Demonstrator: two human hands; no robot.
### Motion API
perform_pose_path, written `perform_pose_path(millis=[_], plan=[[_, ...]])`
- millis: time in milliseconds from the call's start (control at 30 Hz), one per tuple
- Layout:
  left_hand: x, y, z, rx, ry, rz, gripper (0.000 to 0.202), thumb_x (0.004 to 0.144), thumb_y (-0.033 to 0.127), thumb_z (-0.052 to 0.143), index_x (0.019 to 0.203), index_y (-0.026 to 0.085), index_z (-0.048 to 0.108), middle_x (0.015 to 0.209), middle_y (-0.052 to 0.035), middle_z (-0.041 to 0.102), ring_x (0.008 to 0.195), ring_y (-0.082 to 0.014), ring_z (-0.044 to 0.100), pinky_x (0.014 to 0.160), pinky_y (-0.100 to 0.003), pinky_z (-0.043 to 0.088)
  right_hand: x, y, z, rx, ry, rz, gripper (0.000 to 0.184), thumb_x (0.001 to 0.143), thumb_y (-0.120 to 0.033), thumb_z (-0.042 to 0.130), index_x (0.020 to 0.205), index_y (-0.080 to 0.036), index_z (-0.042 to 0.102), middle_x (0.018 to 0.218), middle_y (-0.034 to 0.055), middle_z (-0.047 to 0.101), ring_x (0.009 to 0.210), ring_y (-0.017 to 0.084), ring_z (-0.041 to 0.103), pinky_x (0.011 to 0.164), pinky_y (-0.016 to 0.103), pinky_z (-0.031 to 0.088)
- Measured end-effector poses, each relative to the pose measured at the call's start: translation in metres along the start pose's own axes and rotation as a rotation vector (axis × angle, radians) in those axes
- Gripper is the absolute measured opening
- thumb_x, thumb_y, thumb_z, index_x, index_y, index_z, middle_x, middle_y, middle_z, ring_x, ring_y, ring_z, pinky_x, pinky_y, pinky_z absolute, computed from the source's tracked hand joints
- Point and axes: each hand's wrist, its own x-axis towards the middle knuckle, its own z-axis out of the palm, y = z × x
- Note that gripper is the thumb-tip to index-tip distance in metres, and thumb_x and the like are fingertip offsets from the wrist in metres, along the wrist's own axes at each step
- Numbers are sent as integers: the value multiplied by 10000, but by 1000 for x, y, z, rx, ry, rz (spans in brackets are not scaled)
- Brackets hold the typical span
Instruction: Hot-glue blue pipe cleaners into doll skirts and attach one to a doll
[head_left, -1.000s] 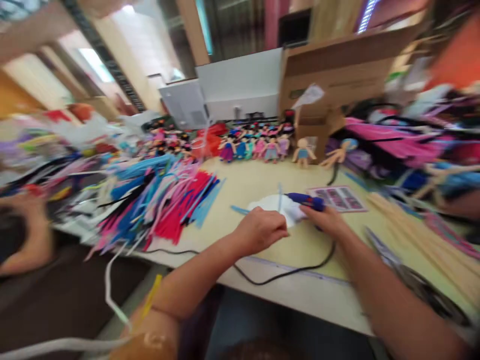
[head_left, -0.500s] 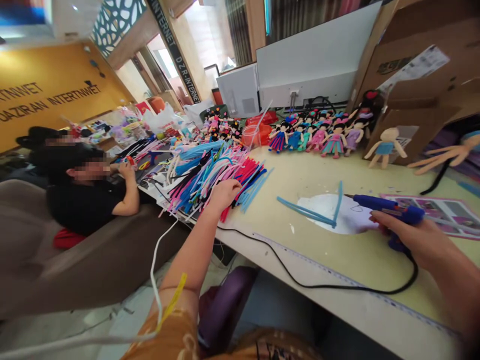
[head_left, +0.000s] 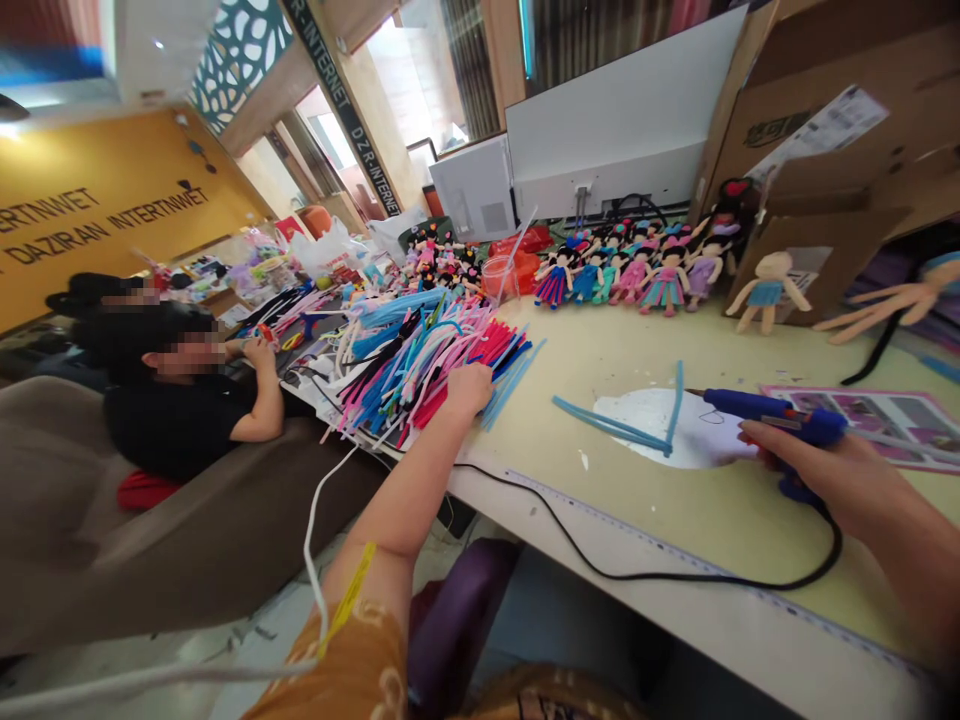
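Observation:
My right hand (head_left: 847, 465) is wrapped round the handle of a blue hot glue gun (head_left: 780, 413), its nozzle pointing left. Just left of the nozzle lie bent light-blue pipe cleaners (head_left: 637, 432), forming a V across a white round sheet (head_left: 646, 405) on the table. My left hand (head_left: 471, 388) reaches to the right edge of a big heap of coloured pipe cleaners (head_left: 420, 350). Its fingers are curled down, and their tips are hidden, so what they grip does not show. Loose blue pipe cleaners (head_left: 517, 385) lie just right of that hand.
A row of small dolls (head_left: 634, 275) stands at the back, near a plain doll (head_left: 769, 292) against a cardboard box (head_left: 832, 220). The glue gun's black cord (head_left: 600, 570) loops along the table's front edge. A co-worker (head_left: 180, 390) sits at the left. A printed sheet (head_left: 885, 425) lies right.
My left hand has moved slightly right along the heap's edge and its fingers have curled further down. The right hand and the glue gun stay nearly where they were.

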Motion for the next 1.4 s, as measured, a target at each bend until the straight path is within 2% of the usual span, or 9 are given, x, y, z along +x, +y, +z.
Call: perform_pose_path(millis=[267,467,567,667,800,933,1067,1233,1400], plan=[[4,-11,-5,-89,-6,-43,229,830,227,512,963,167,689,1002,-124,716,987,-246,643,860,-337,467,3,2,0,14,-60,35,208,651,-437,746,664,-237,687,594,75,613,511,154,540,455,321,361],[-7,-18,-25,-398,60,15,178,866,235,441,910,163,598,853,-60,708,825,-169,644,768,-279,481,-11,-19,6,188,-117,161,134,848,-312,600,808,-207,674,788,129,702,582,175,653,552,324,484],[-18,13,-24,-956,41,138,91,823,234,494,852,161,541,717,-17,655,691,-132,619,689,-259,487,-16,-24,9,225,-89,194,146,875,-304,573,825,-182,636,614,95,660,493,187,634,546,330,510],[-32,68,-19,-1341,-94,281,120,765,252,586,813,157,531,665,5,624,629,-109,592,655,-253,484,-18,-23,13,314,-89,126,208,845,-373,607,827,-166,627,570,62,636,467,176,619,531,317,525],[-50,144,-10,-1556,-276,370,142,729,223,636,804,143,548,646,9,626,604,-97,591,632,-248,488,-19,-21,16,523,-107,-8,389,635,-422,786,864,-158,616,627,18,642,542,157,632,575,296,539],[-57,195,-2,-1603,-383,390,142,716,201,663,778,141,550,633,2,636,600,-102,605,615,-247,493,-17,-19,15,627,-127,-153,546,579,-380,830,1034,-185,601,688,-27,637,588,133,623,593,268,507],[-60,211,2,-1615,-403,392,167,688,220,705,778,137,592,650,-3,637,626,-113,613,623,-252,488,-16,-18,11,624,-125,-231,523,590,-320,831,1051,-198,616,670,-48,605,562,118,580,570,268,465],[-63,201,2,-1514,-534,371,184,663,239,715,797,121,672,644,-13,647,585,-101,569,637,-263,454,-15,-19,10,638,-79,-227,499,577,-316,828,1018,-197,628,670,-52,583,540,117,559,562,286,449],[-64,194,6,-1454,-491,342,180,663,289,700,748,132,674,620,-5,628,585,-108,545,618,-265,419,-13,-18,9,605,-168,-217,589,563,-326,840,1087,-182,612,707,-26,616,587,136,579,585,296,464]])
